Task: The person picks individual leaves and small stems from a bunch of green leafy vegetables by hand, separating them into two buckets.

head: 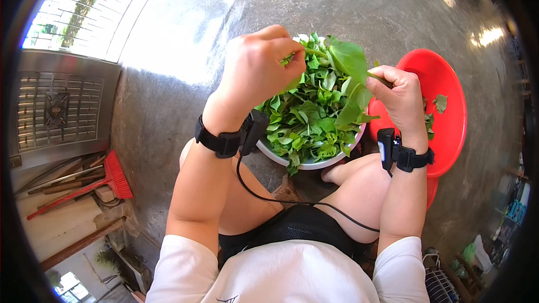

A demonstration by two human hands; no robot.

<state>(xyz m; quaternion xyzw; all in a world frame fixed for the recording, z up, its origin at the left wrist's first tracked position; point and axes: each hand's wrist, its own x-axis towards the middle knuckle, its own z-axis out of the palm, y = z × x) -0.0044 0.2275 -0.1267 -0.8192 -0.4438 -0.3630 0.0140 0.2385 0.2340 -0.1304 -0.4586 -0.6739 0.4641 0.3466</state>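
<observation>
A leafy green stem [348, 59] stretches between my two hands, its broad leaves hanging down. My left hand [265, 65] pinches one end, with some greenery showing inside the curled fingers. Between thumb and fingers, my right hand [398, 92] grips the stalk's other end. Below them is a heap of loose green leaves [311, 122], piled above the rim of a metal basin [328, 164]. On the right is a red plastic basin [452, 143], partly behind my right wrist. A few leaves [441, 103] lie inside it.
Black devices strapped to both wrists share a black cable [294, 203] hanging across my lap. Around me is a grey floor [160, 122]. A red broom [116, 174] leans by a metal door [63, 134] at left. A wire rack [440, 280] stands at lower right.
</observation>
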